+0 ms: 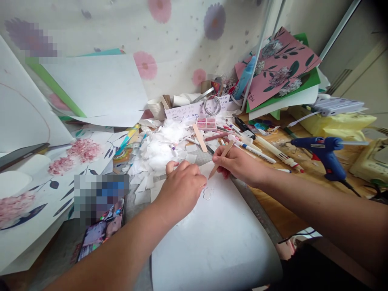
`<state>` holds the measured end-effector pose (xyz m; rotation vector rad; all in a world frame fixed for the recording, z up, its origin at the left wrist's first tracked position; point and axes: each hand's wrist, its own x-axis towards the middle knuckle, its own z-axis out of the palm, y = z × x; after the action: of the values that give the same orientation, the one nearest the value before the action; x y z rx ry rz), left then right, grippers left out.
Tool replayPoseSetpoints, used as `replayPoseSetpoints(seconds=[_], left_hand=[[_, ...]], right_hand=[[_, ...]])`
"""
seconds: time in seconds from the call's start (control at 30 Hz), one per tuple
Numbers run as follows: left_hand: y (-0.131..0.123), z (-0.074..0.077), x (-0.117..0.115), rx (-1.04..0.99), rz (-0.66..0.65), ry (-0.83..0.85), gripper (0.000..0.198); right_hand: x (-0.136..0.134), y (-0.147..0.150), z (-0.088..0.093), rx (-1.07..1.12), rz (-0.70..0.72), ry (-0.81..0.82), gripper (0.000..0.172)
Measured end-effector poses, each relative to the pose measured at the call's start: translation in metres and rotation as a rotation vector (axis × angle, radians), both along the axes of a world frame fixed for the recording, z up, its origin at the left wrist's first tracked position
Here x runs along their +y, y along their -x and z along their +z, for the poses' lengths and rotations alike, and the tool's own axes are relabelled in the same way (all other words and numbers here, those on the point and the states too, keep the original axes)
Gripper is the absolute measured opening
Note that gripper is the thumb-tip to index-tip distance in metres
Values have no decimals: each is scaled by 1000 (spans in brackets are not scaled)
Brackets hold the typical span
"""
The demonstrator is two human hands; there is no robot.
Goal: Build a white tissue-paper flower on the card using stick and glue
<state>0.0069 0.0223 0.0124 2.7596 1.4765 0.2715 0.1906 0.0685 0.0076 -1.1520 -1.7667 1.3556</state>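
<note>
A large white sheet of paper (212, 246) lies in front of me, its near end curving down over the table's edge. My right hand (232, 161) is closed around a flat wooden stick (222, 155), whose cut, pointed end is tilted down close to the sheet. Just left of that tip, my left hand (183, 186) has its fingers curled together above the paper; what they hold, if anything, is hidden. Below the stick's tip sits a small ring-shaped clear patch (207, 193), like glue, on the sheet.
Torn white paper pieces (160, 141) are heaped behind my hands. Another wooden stick (200, 138), markers (254, 150) and a pink case (206, 123) lie nearby. A blue glue gun (329, 155) rests at right, a phone (103, 226) and flower picture (81, 153) at left.
</note>
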Motion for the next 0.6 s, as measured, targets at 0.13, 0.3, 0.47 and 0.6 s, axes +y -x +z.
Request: replayPoseSetpoints(seconds=[0.13, 0.3, 0.47, 0.6], left_hand=[[0, -2, 2, -5, -7, 12, 22], [0, -5, 4, -5, -16, 23, 22], [-1, -6, 4, -3, -15, 14, 20], [-2, -6, 5, 2, -4, -1, 18]], right_hand=[[-2, 6, 0, -54, 31, 16, 17], [-2, 8, 0, -121, 55, 16, 17], [-2, 8, 1, -143, 69, 15, 17], [-1, 7, 1, -177, 90, -1, 17]])
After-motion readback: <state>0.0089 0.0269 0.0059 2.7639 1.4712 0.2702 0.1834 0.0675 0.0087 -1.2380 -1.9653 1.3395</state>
